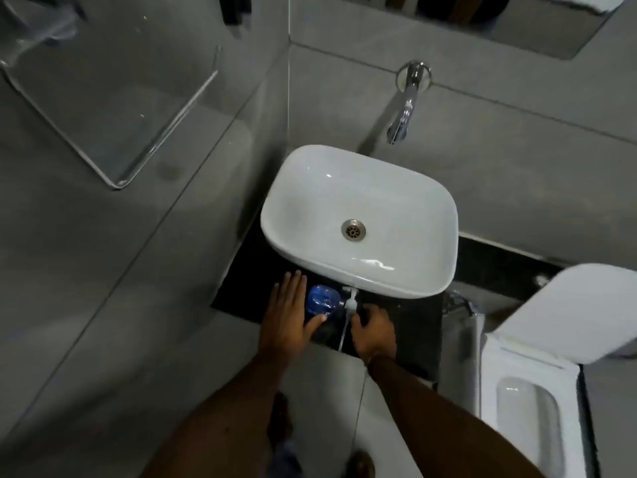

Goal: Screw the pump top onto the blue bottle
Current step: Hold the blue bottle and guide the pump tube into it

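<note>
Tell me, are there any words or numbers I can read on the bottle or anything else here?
None can be read.
The blue bottle shows no clear label; it is too blurred to tell.
The pump top, sink and tap show no writing.

Both bare forearms reach forward and down from the bottom edge of the view, converging slightly toward the wrists. The left hand (289,313) lies palm down with its fingers straight and held close together, pointing away from the body, while the thumb angles out to the right. It grips nothing; the fingers are extended, not curled. The right hand (372,331) sits just to the right of it, level with it, back of the hand up. Its fingers are bent forward and downward, apparently pinched together at the tips, though the blur makes the grip hard to read. The two hands are near but apart.
</note>
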`<state>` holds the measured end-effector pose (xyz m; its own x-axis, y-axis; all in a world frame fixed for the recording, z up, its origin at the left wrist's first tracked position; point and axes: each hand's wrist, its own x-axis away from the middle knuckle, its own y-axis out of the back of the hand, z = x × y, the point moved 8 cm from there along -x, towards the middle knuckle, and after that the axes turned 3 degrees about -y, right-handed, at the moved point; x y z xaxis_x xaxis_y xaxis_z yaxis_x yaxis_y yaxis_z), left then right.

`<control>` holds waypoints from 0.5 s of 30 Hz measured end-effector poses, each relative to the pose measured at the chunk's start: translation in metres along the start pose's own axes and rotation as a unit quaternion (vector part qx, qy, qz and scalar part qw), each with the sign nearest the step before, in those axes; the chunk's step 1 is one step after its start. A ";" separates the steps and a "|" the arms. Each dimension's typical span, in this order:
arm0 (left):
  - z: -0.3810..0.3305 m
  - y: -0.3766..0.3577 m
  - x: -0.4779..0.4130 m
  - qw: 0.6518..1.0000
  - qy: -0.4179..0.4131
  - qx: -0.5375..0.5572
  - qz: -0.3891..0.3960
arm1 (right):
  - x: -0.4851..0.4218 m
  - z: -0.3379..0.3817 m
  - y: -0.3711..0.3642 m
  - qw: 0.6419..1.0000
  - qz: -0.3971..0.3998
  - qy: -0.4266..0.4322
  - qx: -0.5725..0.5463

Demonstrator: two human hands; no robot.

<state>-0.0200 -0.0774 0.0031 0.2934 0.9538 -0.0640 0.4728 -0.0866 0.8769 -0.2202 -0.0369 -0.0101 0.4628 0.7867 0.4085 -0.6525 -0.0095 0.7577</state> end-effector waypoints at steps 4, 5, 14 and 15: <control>0.007 -0.006 -0.010 0.999 -0.039 0.021 0.019 | -0.019 0.013 -0.006 0.995 -0.001 -0.077 -0.061; 0.008 -0.010 -0.010 0.998 -0.046 0.034 0.022 | -0.023 0.013 -0.009 0.995 -0.002 -0.080 -0.052; 0.010 -0.013 -0.015 0.992 -0.067 0.102 0.014 | -0.035 0.003 -0.003 0.997 0.010 -0.069 -0.029; 0.011 -0.013 -0.015 0.992 -0.070 0.102 0.013 | -0.030 0.003 0.003 0.997 0.007 -0.060 -0.036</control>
<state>-0.0216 -0.0939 -0.0125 0.4139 0.9024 -0.1198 0.6174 -0.1816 0.7654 -0.2348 -0.0623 -0.0185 0.5193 0.7070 0.4801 -0.6991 0.0284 0.7144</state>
